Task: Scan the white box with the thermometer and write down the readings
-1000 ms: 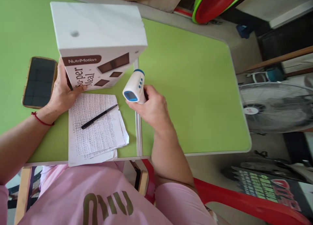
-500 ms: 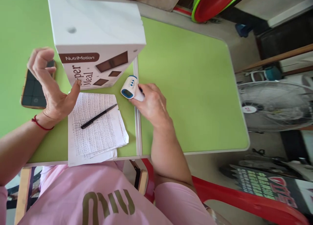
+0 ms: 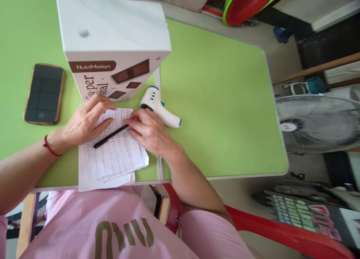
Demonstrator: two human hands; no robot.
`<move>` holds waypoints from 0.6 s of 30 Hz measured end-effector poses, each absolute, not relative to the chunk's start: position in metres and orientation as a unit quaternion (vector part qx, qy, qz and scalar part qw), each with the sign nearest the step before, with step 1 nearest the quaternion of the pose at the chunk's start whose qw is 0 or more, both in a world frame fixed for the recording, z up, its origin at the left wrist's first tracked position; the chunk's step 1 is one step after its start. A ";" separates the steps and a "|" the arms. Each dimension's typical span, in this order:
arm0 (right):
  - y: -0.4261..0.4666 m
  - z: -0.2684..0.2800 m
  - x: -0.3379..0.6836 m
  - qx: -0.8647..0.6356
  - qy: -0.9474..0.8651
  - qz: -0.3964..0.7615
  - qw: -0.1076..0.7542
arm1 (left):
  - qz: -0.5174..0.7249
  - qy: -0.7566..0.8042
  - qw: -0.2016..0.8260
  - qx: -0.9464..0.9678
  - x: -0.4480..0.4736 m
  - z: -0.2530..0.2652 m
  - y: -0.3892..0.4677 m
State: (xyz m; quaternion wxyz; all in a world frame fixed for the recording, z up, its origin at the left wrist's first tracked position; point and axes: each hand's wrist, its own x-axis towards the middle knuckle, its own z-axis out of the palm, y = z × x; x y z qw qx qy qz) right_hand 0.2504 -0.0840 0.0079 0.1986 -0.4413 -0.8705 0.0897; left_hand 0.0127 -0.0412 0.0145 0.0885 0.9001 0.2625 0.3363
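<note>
A black pen lies slantwise on handwritten sheets of paper. My right hand is at the pen's upper right end, its thumb and fingers closed round that end, which they hide. Over the upper left of the sheets hovers my left hand, fingers curved and thumb apart, holding nothing. A white and blue infrared thermometer lies on the table just beyond my right hand, no longer held. Behind the papers stands a large white box marked NutriMotion; my left fingers cover part of its lower lettering.
A phone in a brown-edged case lies left of the box on the green table. A metal seam runs across the tabletop by the thermometer. Off the right edge stand a fan and a printed sign; a red chair is below.
My right hand has let go of the thermometer and moved left to the pen. My left hand has come down and right from beside the box to over the papers, uncovering the phone.
</note>
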 end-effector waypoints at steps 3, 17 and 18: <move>-0.089 0.009 0.244 -0.431 -0.884 0.079 0.163 | 0.293 0.278 0.125 0.906 0.011 0.004 -0.035; -0.079 0.008 0.258 -0.512 -0.694 0.354 0.362 | 0.179 0.284 0.057 0.940 0.004 -0.004 -0.029; -0.079 0.004 0.254 -0.512 -0.656 0.390 0.394 | 0.173 0.287 0.054 0.941 0.004 -0.004 -0.029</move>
